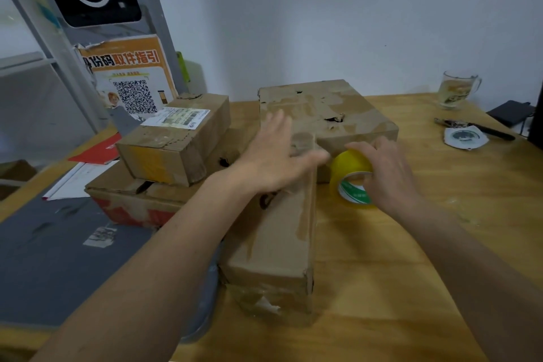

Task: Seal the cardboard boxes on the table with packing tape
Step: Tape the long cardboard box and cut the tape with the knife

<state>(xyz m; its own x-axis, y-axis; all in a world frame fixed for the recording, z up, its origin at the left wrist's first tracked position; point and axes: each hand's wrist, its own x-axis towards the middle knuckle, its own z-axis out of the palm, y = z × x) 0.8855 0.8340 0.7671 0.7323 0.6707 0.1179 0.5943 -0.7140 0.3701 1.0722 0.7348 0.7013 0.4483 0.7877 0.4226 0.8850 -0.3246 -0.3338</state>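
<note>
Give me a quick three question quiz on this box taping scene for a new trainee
1. True or false: the right hand holds the yellow tape roll.
2. Where do the left hand and its straight fingers rest? A) on the long box B) on the glass mug C) on the labelled box
3. Fill in: the labelled box sits on top of another ____.

Key: 1 true; 2 A; 3 box.

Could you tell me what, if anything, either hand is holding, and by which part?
The right hand grips the tape roll around its outer rim. The left hand lies flat, holding nothing.
</note>
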